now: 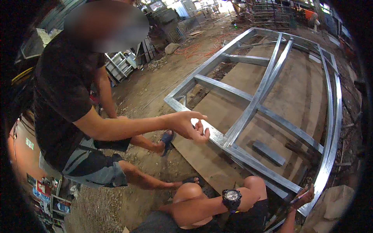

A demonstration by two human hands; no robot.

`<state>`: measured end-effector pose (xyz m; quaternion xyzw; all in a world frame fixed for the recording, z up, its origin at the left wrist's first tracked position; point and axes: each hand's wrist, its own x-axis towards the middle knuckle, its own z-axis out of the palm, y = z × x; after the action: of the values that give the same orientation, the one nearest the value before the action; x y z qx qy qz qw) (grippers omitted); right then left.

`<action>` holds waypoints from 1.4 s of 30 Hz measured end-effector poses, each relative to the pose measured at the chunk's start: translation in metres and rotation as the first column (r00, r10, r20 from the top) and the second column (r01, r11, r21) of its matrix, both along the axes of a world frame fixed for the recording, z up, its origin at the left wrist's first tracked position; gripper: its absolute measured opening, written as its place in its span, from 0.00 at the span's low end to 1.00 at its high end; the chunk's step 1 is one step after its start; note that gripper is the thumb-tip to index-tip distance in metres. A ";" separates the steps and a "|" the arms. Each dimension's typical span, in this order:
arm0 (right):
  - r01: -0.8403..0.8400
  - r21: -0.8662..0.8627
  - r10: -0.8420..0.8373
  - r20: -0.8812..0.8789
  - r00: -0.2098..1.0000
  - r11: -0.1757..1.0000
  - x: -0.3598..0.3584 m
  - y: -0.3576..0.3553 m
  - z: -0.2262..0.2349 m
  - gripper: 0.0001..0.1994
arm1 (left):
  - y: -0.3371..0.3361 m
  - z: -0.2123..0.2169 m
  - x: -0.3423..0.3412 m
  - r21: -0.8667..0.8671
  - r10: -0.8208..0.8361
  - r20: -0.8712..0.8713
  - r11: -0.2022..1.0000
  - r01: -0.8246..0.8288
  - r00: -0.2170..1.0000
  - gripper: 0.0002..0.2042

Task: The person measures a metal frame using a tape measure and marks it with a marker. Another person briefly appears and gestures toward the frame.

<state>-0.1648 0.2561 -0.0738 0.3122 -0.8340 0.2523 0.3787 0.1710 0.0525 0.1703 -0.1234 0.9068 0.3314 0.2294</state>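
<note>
A large frame of shiny metal tubing (223, 88) lies in front of me, with crossbars and two long bars running close together through its middle. My right hand (304, 197) is at its near right corner, fingers curled against the tubing; what they grip is too small and dark to make out. My left hand (248, 197), below a black wristwatch (232, 199), rests by my bent knee, its fingers hidden. A short grey metal piece (269, 153) lies inside the frame. At the left, a co-worker in a dark shirt (64, 85) holds a hand (192, 126) over the frame's near left corner.
Brown sheet boards (241, 75) lie under the frame on a dirt floor (151, 91). An orange cable (194, 50) trails beyond it. A small metal ladder-like frame (119, 65) leans behind the co-worker. Shelves with tools (48, 196) stand at lower left.
</note>
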 end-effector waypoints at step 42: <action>0.001 -0.033 0.001 0.072 0.997 0.999 0.007 -0.001 0.028 0.17 | -0.098 -0.036 0.008 -0.195 0.296 0.087 0.941 -0.275 0.951 0.48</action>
<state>-0.1582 0.2554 -0.0463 0.2967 -0.8429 0.2770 0.3533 0.1789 -0.0451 0.1345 -0.2930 0.8907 0.2702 0.2188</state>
